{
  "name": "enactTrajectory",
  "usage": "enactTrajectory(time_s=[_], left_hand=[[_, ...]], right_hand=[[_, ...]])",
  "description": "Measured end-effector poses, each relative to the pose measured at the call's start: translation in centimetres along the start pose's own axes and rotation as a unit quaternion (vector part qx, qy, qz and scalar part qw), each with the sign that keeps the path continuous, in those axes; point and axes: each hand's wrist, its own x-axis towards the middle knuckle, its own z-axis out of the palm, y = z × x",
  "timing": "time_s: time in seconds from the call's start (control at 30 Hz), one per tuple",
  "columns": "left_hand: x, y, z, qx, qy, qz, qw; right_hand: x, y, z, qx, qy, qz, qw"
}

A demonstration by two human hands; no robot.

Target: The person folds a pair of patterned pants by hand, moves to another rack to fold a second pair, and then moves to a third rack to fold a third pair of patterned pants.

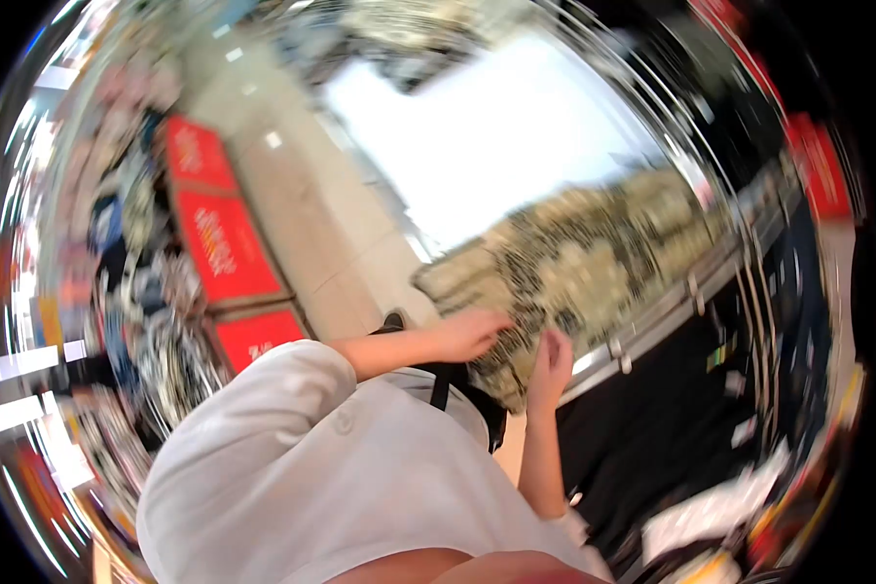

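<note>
My left hand (472,334) is curled closed at the near edge of the patterned camouflage-like garments (584,258), which lie in a pile on a white display table (506,117). Close by on the right, my right hand (553,355) points upward with its fingers pressed together, in front of the same cloth. Blur hides whether either hand grips the fabric. Both forearms reach out from my white shirt (350,467).
Red signs with white lettering (222,243) front the clothes heaped at left. More garments (399,34) lie at the table's far end. Metal rails (652,78) run along the right, with dark clothes (633,448) below. A tiled aisle (302,185) lies between the displays.
</note>
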Motion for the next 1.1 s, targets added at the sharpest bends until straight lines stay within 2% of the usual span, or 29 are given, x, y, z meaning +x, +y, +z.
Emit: enactTrajectory(time_s=[0.03,0.07,0.1,0.2,0.27,0.33,0.4,0.47,0.53,0.57,0.6,0.63,0.67,0.7,0.73,0.77,0.9,0.93,0.97,1.0,1.03,1.1], left_hand=[[-2.5,-0.9,-0.3,0.003,0.01,-0.014,1.0],[-4.9,-1.0,-1.0,0.005,-0.014,-0.07,0.997],[-7.4,-2.6,-0.5,0.016,0.026,-0.032,0.999],[-14.6,-2.2,-2.9,-0.041,0.042,-0.076,0.995],[-19.9,-3.3,-3.6,-0.063,0.095,-0.064,0.991],[-25.0,-5.6,-5.0,-0.052,0.108,-0.055,0.991],[-30.8,-6.1,-6.8,-0.078,0.073,-0.087,0.99],[-36.2,-7.8,-8.4,-0.073,0.085,-0.105,0.988],[-41.5,-10.4,-9.6,-0.048,0.171,-0.134,0.975],[-43.7,-11.4,-10.2,-0.051,0.181,-0.136,0.973],[-45.7,-12.2,-10.7,-0.077,0.247,-0.165,0.952],[-47.7,-13.0,-11.1,-0.103,0.31,-0.194,0.925],[-49.3,-14.2,-11.7,-0.106,0.315,-0.196,0.922],[-50.5,-15.8,-12.3,-0.106,0.337,-0.225,0.908],[-51.5,-17.2,-12.9,-0.105,0.357,-0.254,0.893],[-52.6,-18.3,-13.0,-0.087,0.424,-0.235,0.87],[-55.7,-20.6,-17.0,-0.139,0.479,-0.258,0.827],[-56.2,-20.8,-18.3,-0.143,0.492,-0.266,0.816],[-56.7,-20.9,-19.7,-0.158,0.496,-0.24,0.819],[-57.0,-21.4,-21.1,-0.171,0.501,-0.214,0.821],[-57.1,-23.4,-22.0,-0.117,0.498,-0.206,0.834],[-58.2,-25.4,-25.0,-0.134,0.488,-0.242,0.828]], right_hand=[[-0.7,0.1,1.8,-0.016,-0.051,-0.021,0.998],[-1.6,0.1,3.9,0.03,-0.092,-0.015,0.995],[-2.1,-0.1,5.6,-0.02,-0.146,-0.038,0.988],[-3.2,-2.6,11.7,-0.067,-0.266,-0.025,0.961],[-3.6,-4.0,16.2,-0.08,-0.324,-0.051,0.941],[-5.3,-5.8,21.6,-0.093,-0.362,-0.064,0.925],[-7.9,-7.6,26.8,-0.115,-0.381,-0.072,0.914],[-10.7,-7.3,32.2,-0.125,-0.392,-0.069,0.909],[-13.7,-6.6,38.0,-0.15,-0.476,-0.115,0.859],[-15.4,-6.3,40.6,-0.209,-0.512,-0.118,0.825],[-17.8,-7.1,43.0,-0.215,-0.518,-0.119,0.82],[-20.6,-8.4,45.5,-0.26,-0.586,-0.139,0.755],[-22.9,-9.5,47.7,-0.301,-0.646,-0.158,0.683],[-24.8,-10.3,49.8,-0.305,-0.649,-0.159,0.679],[-26.2,-11.1,51.8,-0.313,-0.662,-0.272,0.624],[-27.0,-11.5,53.7,-0.315,-0.665,-0.381,0.559],[-25.6,-10.8,61.0,-0.282,-0.714,-0.335,0.546],[-25.1,-10.9,62.7,-0.302,-0.712,-0.29,0.565],[-24.5,-10.9,64.5,-0.321,-0.708,-0.243,0.58],[-23.4,-10.1,66.3,-0.32,-0.723,-0.243,0.562],[-22.2,-9.0,68.4,-0.307,-0.731,-0.2,0.575],[-20.0,-7.9,72.7,-0.292,-0.742,-0.144,0.586]])
